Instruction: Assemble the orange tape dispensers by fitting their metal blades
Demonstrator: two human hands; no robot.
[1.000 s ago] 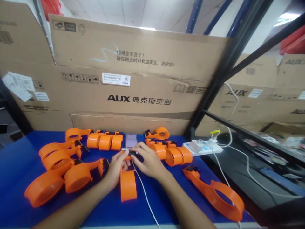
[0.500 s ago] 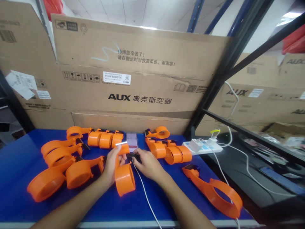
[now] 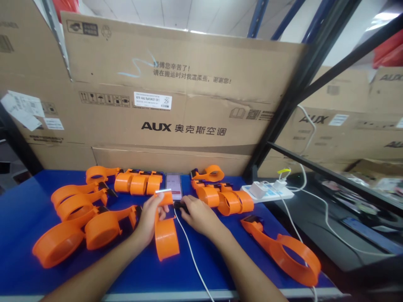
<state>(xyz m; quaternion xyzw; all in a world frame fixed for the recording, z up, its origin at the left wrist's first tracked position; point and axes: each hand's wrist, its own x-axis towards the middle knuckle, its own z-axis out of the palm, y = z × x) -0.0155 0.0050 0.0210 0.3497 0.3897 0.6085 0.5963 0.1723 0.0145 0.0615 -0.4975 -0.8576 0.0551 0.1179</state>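
Observation:
My left hand (image 3: pixel 149 220) is closed around the handle end of an orange plastic tape dispenser (image 3: pixel 165 237), whose round hoop rests on the blue table (image 3: pixel 201 268) near me. A metal toothed edge shows at the dispenser's far tip. My right hand (image 3: pixel 197 214) lies just right of it, fingers pinched on a small black part (image 3: pixel 179 205) at the dispenser's head. A white cable (image 3: pixel 192 256) runs under my right hand toward the table's front edge.
Several orange dispensers lie in groups at left (image 3: pixel 75 226), back middle (image 3: pixel 138 183) and right (image 3: pixel 225 200); one (image 3: pixel 283 251) lies alone at front right. A phone (image 3: pixel 174 186) sits behind my hands. A white power strip (image 3: pixel 267 192) with chargers is at the right. Large cardboard boxes (image 3: pixel 176 96) wall the back.
The dispenser lay flat under both hands; my left hand has since tipped it up on its hoop, and my right hand has drawn a black part off its head.

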